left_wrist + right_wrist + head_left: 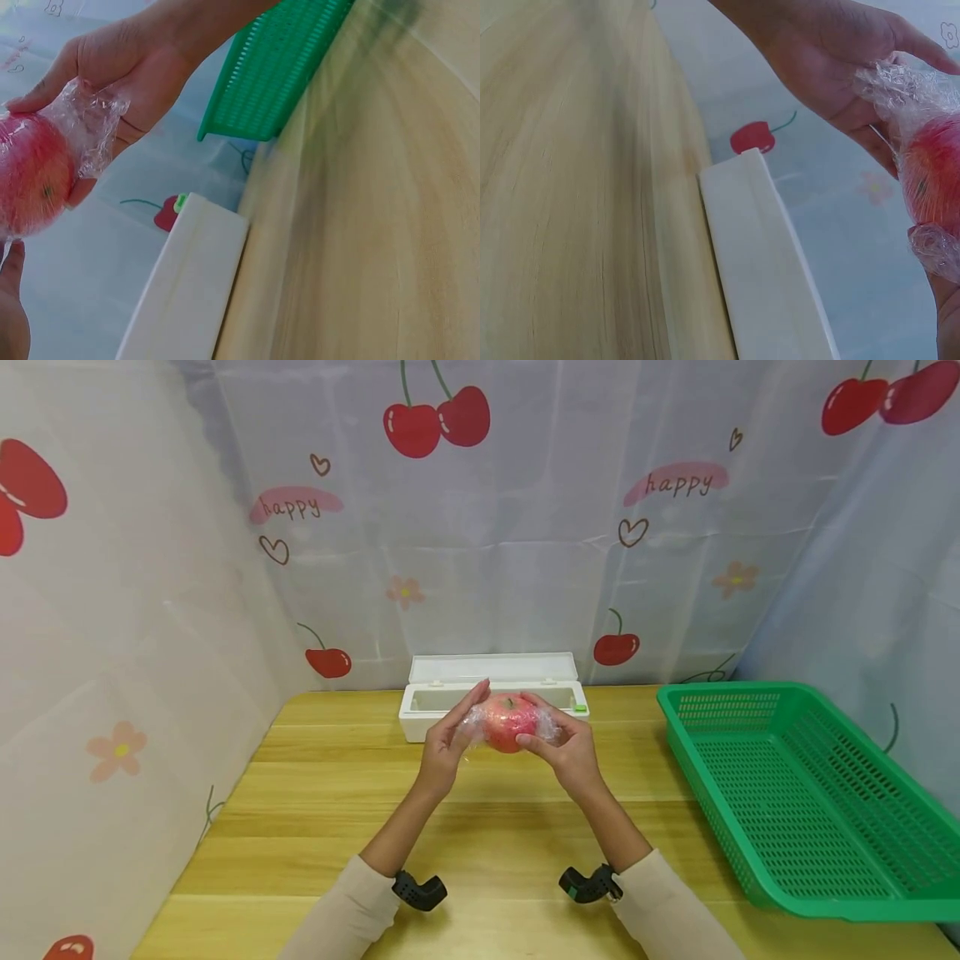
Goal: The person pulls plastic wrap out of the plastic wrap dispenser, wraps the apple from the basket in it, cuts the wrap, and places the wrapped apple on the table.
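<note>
A red apple in clear cling film is held up above the table between both hands. At its left side, the left hand holds it with fingers reaching behind the apple and film bunched near the palm. From the other side the right hand grips it, thumb in front and fingers behind. Crumpled film gathers by the right palm in the left wrist view. Behind the hands stands a white lidded box, its lid raised.
A green plastic basket stands on the right of the wooden table. A printed curtain hangs close behind the box and along both sides. Black wrist devices sit at both cuffs.
</note>
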Demonstrator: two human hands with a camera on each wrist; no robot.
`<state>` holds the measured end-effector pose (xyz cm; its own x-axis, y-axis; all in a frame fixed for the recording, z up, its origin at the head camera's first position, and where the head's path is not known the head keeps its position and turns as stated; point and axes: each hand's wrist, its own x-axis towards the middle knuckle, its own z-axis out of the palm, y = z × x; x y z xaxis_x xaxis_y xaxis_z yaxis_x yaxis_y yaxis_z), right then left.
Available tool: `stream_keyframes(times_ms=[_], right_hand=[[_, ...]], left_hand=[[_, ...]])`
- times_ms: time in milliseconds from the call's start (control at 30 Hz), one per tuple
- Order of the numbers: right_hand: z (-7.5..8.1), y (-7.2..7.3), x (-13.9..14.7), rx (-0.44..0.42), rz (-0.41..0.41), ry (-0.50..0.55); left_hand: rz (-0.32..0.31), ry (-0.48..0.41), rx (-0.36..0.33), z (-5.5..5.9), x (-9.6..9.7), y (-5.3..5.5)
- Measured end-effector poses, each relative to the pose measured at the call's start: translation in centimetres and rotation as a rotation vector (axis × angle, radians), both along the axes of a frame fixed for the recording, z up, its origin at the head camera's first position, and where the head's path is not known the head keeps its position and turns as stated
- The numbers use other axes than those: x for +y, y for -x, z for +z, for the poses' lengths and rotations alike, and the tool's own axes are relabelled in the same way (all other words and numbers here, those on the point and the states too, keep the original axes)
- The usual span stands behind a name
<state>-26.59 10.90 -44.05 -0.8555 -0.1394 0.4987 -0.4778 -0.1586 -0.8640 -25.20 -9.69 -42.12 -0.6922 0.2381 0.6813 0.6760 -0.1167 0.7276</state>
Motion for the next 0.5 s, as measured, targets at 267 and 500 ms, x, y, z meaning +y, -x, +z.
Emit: stream_keyframes(times_ms=[267,500], right_hand=[[0.4,-0.3,-0.2,0.003,-0.01,0.029],[0.4,-0.6,-0.7,0.024,-0.028,0.051]], left_hand=[[0.039,0.081,0.108,0.4,0.7,-0.5],[0.129,0.086,0.153,0.4,1.3,-1.0]])
